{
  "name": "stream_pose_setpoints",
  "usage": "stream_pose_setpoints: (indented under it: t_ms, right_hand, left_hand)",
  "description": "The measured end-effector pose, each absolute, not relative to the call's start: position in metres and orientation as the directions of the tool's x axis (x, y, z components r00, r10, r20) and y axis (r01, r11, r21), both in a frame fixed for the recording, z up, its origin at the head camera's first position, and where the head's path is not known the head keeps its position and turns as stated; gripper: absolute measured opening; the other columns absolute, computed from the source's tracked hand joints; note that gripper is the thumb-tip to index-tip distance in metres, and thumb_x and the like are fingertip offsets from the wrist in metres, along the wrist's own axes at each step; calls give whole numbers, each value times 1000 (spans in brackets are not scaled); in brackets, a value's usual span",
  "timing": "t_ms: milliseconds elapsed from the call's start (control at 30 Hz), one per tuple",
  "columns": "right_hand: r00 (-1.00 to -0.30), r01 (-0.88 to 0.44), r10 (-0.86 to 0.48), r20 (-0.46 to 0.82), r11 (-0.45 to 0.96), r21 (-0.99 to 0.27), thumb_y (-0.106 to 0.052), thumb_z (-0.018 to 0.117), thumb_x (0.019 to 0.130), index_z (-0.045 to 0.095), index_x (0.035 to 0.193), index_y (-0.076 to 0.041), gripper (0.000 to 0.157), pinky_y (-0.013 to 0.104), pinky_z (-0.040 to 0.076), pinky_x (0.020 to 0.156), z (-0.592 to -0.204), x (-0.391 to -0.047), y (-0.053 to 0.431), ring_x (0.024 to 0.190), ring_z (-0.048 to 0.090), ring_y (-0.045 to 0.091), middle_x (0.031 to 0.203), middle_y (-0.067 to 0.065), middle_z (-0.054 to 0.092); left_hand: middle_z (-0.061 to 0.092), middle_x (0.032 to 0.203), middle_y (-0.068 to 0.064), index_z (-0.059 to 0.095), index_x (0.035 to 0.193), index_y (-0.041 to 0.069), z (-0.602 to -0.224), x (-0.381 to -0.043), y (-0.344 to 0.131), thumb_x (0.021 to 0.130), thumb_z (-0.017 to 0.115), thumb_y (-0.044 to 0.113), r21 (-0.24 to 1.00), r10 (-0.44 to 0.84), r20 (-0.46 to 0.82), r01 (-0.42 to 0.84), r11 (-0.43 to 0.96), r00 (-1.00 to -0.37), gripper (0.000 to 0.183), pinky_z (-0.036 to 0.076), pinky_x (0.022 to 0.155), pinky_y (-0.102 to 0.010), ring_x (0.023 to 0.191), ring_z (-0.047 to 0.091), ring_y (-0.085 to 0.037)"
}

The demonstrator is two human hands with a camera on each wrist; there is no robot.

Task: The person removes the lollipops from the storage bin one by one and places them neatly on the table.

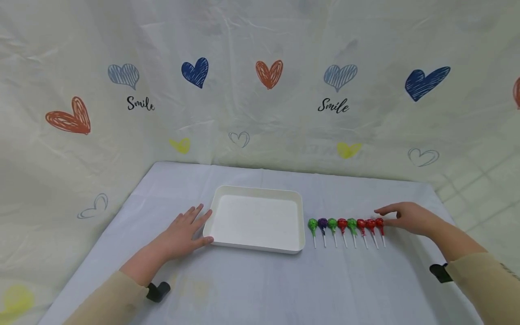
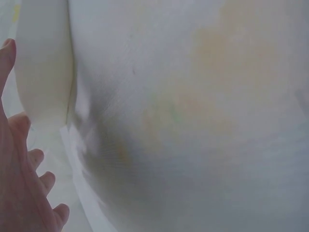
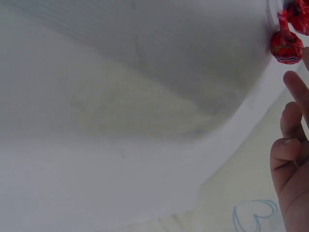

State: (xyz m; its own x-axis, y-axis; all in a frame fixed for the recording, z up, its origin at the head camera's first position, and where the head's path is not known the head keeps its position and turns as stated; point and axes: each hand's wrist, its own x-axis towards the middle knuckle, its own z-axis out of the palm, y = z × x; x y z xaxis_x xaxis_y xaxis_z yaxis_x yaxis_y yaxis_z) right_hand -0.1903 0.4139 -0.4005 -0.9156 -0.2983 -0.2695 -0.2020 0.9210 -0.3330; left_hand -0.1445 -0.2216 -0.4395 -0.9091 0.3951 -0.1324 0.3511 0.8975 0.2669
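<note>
A white rectangular tray lies on the table with nothing in it. At its left side my left hand spreads its fingers, with thumb and fingertips at the tray's rim. Right of the tray, several wrapped lollipops stand out in a row, heads away from me and sticks toward me: green, purple and red. My right hand is at the row's right end, its thumb and forefinger apart beside the last red lollipop. In the right wrist view, the fingertips are close to a red lollipop without gripping it.
A white cloth covers the table. Behind it hangs a pale curtain printed with hearts and the word Smile. Each wrist wears a dark strap-on device, such as the black piece by the left sleeve.
</note>
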Motion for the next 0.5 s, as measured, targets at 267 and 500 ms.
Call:
stream_pose_setpoints:
  t_ms: [267, 500]
  right_hand:
    - [-932, -190, -274, -237, 927, -325, -32, 72, 91, 68, 127, -8, 44, 30, 48, 63, -394, -186, 415, 89, 52, 24, 122, 19, 65]
    - [-948, -178, -250, -199, 930, -323, -38, 68, 93, 63, 132, -6, 51, 38, 54, 69, -395, -178, 402, 94, 56, 31, 122, 20, 63]
  left_hand:
    - [12, 165, -15, 22, 159, 16, -440, -145, -220, 88, 41, 78, 256, 403, -121, 364, 895, -907, 96, 12, 118, -61, 150, 12, -40]
    - [12, 165, -15, 21, 160, 15, -447, -144, -223, 89, 40, 77, 248, 415, -105, 380, 891, -904, 96, 12, 117, -61, 150, 12, -40]
